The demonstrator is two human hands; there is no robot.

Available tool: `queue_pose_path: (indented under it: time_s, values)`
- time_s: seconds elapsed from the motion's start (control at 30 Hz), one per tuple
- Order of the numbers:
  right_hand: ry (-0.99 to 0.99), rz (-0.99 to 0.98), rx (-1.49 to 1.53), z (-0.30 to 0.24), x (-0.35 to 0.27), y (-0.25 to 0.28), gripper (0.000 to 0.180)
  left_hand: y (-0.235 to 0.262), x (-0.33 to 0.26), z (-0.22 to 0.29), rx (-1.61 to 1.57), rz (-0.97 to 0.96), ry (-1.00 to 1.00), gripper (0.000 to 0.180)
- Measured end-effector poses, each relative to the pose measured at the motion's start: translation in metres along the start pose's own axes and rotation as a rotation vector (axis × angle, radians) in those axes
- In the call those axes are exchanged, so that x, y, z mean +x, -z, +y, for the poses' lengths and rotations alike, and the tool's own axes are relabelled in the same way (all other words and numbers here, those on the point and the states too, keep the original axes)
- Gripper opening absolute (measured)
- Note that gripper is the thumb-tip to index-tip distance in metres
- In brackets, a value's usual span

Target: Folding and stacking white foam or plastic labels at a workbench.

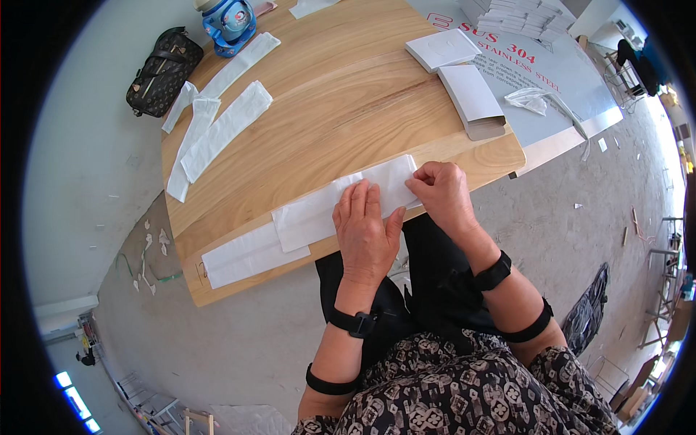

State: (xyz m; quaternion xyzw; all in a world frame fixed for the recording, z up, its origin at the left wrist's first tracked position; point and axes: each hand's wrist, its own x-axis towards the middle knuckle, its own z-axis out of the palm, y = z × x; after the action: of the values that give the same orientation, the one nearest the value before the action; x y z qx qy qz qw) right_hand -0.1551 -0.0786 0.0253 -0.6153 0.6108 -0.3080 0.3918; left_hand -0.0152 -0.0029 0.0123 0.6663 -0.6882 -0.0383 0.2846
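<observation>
A long folded white sheet (308, 217), thin like paper or soft cloth, lies along the near edge of the wooden table. My left hand (365, 238) rests on it with the fingers stretched out and lying flat. At the sheet's right end, my right hand (446, 190) has thumb and forefinger pinched on the edge. Another white strip (246, 255) lies flat to the left, its right end partly beneath the folded sheet. My left palm hides part of the folded sheet.
Several folded white strips (228, 125) lie at the table's left. A brown patterned bag (165, 71) and a blue bottle (230, 27) stand behind them. Two white boxes (471, 94) sit on the right, near a metal sheet (580, 90) bearing crumpled plastic (528, 101). The wooden tabletop (341, 94) has a rounded right corner.
</observation>
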Motion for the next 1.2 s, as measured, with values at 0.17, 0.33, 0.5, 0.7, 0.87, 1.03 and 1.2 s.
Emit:
queue_pose_path:
  time_s: [0.17, 0.33, 0.5, 0.7, 0.87, 1.03, 1.2]
  values:
    - [-0.018, 0.006, -0.027, -0.0007, -0.0013, 0.0, 0.015, -0.0012, -0.0006, -0.001, 0.01, -0.012, 0.006, 0.051]
    - [-0.011, 0.022, -0.115, 0.0026, -0.0017, -0.0012, 0.016, -0.0011, -0.0012, -0.001, 0.021, -0.019, 0.005, 0.052]
    - [0.01, 0.017, -0.212, 0.002, -0.0045, -0.001, 0.017, 0.0008, -0.0003, -0.0011, 0.058, -0.033, -0.022, 0.05]
    - [0.008, 0.012, -0.244, 0.0045, -0.0043, -0.0023, 0.019, 0.0015, -0.0013, -0.0008, 0.078, -0.039, -0.033, 0.049]
    - [0.005, 0.007, -0.268, 0.004, -0.0042, -0.0018, 0.019, 0.0036, -0.0032, -0.0001, 0.102, -0.078, -0.042, 0.048]
    - [-0.005, 0.009, -0.266, 0.0048, -0.0044, 0.0, 0.018, 0.0059, -0.0056, 0.0026, 0.124, -0.116, -0.056, 0.045]
    - [-0.009, 0.016, -0.223, 0.0051, -0.005, 0.0009, 0.017, 0.006, -0.0062, 0.0038, 0.108, -0.132, -0.04, 0.046]
